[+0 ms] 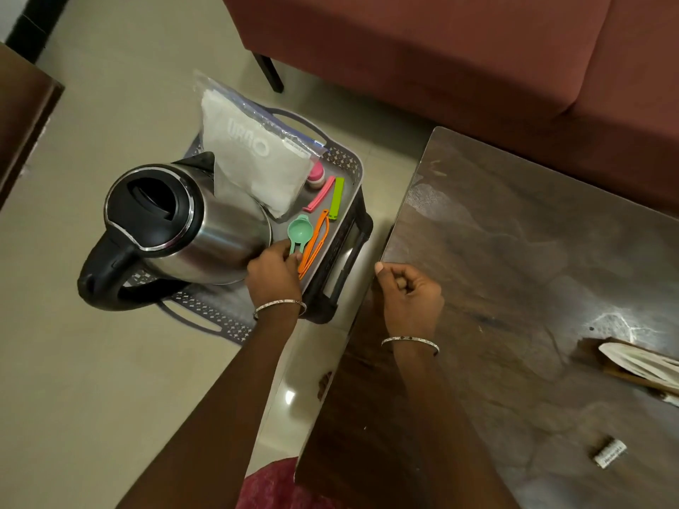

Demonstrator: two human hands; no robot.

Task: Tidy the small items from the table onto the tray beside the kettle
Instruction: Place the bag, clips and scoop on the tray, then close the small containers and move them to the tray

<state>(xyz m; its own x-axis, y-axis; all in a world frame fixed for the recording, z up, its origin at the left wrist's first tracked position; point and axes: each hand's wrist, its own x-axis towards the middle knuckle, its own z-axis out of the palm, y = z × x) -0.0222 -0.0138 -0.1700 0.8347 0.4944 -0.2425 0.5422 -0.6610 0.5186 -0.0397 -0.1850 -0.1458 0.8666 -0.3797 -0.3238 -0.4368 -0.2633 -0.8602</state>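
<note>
The left hand (273, 270) pinches the green measuring spoon (299, 232) in its fingers on the tray (353, 167) beside the kettle (205, 229), the right hand (409, 293) rests on the desk (514, 251) with fingers curled and empty, and the bag (253, 159) print is illegible.

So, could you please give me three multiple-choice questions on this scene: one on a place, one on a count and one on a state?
1. The kettle stands: A on the table; B on the tray; C on the floor.
2. Long clips on the tray: A one; B five; C three.
3. The left hand: A pinches the green spoon; B lifts the kettle; C lies flat.
Answers: B, it sits there; C, pink clip, green clip, orange clip; A, fingers pinch its handle.
</note>
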